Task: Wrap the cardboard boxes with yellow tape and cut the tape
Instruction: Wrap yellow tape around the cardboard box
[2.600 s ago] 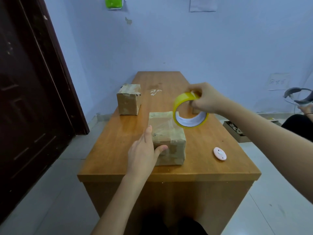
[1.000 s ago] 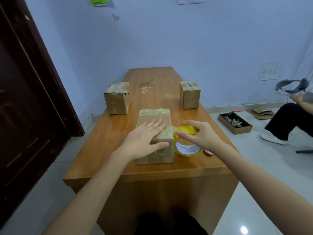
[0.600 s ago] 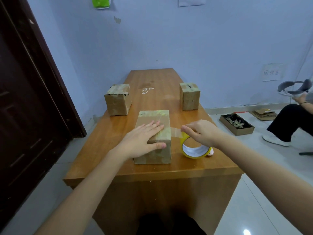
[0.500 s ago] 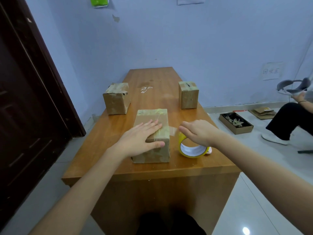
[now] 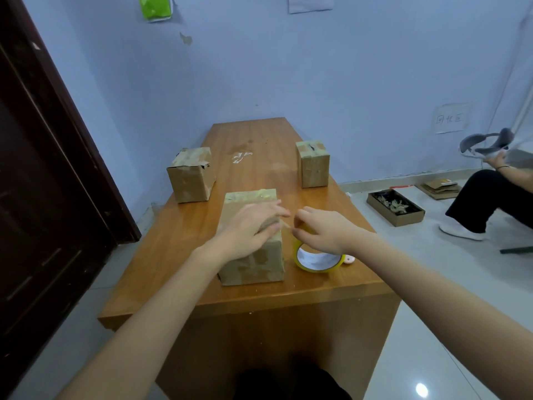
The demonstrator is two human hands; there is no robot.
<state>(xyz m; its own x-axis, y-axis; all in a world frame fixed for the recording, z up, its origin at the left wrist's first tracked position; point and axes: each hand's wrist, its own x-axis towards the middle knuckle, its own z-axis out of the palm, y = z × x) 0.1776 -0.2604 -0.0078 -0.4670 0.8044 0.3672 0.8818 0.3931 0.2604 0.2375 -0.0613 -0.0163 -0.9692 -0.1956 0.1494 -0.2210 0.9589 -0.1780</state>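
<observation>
Right hand [image 5: 326, 233] grip curled on yellow tape roll [image 5: 317, 259], left hand [image 5: 253, 226] flat on cardboard box [image 5: 251, 261], no legible labels.

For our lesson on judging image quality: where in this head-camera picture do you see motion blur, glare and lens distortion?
Head view: the left hand on the near box shows smeared fingertips, plainly motion blur; a bright glare spot sits on the floor tiles; the dark door leans inward, a wide-angle effect; the far boxes look fairly sharp.
</observation>
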